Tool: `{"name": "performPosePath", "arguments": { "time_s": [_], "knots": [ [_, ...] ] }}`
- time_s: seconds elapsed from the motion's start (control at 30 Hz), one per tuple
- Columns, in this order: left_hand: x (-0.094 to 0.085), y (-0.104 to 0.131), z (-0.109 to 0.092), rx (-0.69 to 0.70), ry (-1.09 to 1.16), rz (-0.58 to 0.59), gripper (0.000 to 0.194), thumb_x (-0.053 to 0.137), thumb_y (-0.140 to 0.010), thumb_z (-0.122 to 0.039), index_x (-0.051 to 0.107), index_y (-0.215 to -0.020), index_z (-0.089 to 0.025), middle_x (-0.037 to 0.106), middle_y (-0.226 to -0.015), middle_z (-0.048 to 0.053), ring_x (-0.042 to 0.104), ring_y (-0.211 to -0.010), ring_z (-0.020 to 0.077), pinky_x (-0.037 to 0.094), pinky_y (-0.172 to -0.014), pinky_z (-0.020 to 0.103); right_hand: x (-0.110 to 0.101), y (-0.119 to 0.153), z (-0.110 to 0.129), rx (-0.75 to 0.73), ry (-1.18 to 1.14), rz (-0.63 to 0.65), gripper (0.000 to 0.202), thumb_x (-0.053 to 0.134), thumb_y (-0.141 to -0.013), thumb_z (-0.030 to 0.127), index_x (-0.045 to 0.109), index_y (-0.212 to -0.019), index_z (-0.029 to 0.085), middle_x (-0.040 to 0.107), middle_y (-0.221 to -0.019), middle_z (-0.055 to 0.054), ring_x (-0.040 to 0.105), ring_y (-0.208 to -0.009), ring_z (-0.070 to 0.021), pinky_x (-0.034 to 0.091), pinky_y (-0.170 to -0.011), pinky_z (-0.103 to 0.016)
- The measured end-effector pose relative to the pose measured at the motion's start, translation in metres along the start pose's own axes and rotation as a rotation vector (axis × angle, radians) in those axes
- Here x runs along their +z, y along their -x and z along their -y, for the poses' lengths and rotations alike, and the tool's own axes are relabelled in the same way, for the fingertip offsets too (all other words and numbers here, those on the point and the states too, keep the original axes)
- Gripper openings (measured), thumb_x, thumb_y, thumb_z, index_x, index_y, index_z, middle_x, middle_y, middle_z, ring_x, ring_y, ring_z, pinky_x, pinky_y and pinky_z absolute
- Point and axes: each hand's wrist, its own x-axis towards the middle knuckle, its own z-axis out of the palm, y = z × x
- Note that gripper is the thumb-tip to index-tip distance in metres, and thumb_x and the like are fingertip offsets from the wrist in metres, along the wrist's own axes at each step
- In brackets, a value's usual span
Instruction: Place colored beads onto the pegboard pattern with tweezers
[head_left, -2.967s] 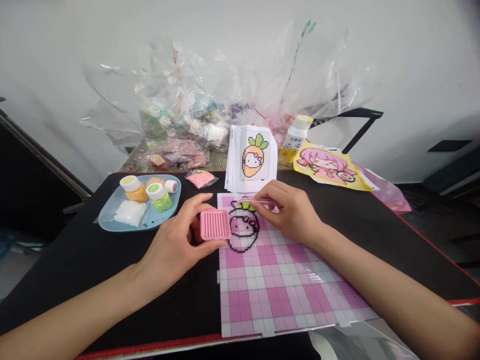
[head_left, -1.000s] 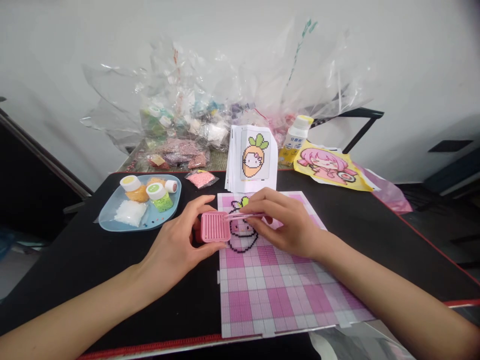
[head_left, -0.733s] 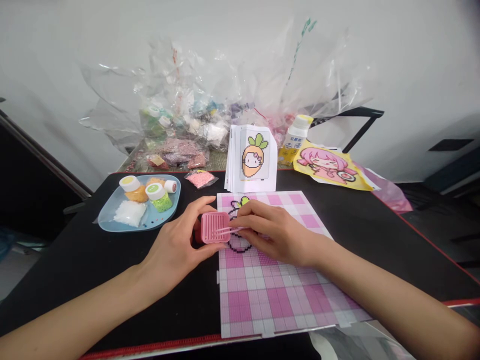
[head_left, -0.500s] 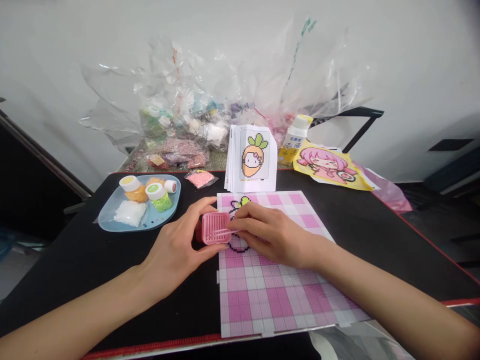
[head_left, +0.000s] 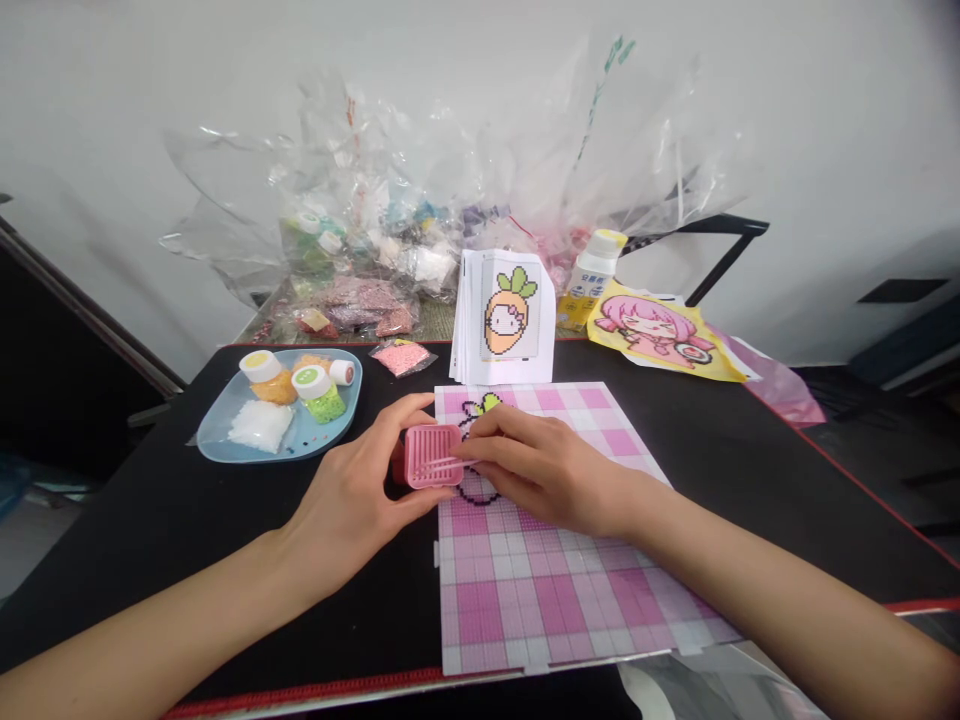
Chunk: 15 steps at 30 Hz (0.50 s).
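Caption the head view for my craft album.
Right hand, over a checked board, holds tweezers across the ridged pink tray in the left hand.

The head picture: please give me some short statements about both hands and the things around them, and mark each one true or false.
1. The left hand holds a ridged pink tray. True.
2. The right hand holds nothing. False: the right hand holds pink tweezers.
3. A white packet lies on the blue plate. True.
4. The printed sheet lies on the blue plate. False: the printed sheet is beyond the checked board.
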Motion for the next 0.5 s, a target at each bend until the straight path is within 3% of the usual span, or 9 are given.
{"name": "performPosePath", "arguments": {
  "time_s": [0.5],
  "knots": [
    [-0.0016,0.0004,-0.0023,-0.023,0.014,0.015,0.069,0.075,-0.079,-0.035,0.035,-0.135,-0.033,0.067,-0.118,0.001,0.068,-0.099,0.0230,0.056,-0.086,0.040,-0.0014,-0.0001,-0.0016,0.005,-0.029,-0.026,0.019,0.046,-0.096,0.013,0.061,-0.108,0.013,0.062,-0.098,-0.010,0.062,-0.081,-0.0156,0.057,-0.067,-0.030]
  ]
}}
